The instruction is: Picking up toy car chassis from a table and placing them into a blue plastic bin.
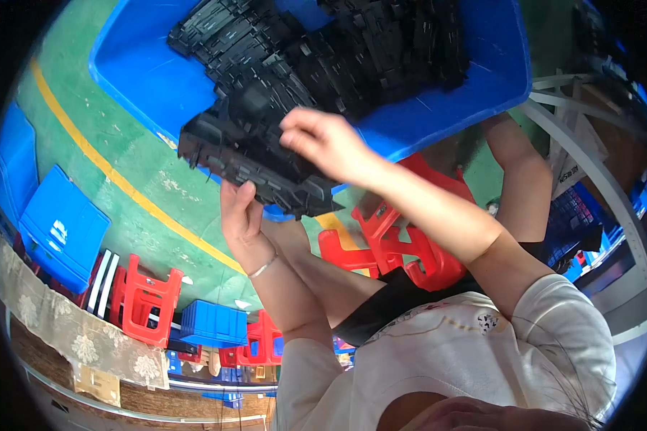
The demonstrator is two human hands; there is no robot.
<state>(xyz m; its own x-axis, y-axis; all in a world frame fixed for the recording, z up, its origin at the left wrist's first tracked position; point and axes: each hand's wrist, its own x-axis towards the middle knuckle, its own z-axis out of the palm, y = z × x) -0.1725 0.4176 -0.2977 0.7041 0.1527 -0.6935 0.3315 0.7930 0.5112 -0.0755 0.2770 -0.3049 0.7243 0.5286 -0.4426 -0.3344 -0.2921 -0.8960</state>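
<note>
My left hand (241, 212) grips the lower edge of a black moulded plastic part (241, 161), with the thumb on its near side. The part is wide and flat with ribs and slots, and it is held tilted at the near rim of a large blue bin (438, 126). Over the right portion of that part hovers my right hand (331, 147), its fingers curled in and brought together. Whether anything small sits between those fingers cannot be seen. Behind, stacked in the bin, lie many similar black plastic parts (338, 57).
A red plastic stool (395, 237) stands by my legs below the bin. To the right is a curved grey metal frame (611, 165). At the left, across the green floor (165, 187) with its yellow line, are blue crates (65, 226) and another red stool (145, 298).
</note>
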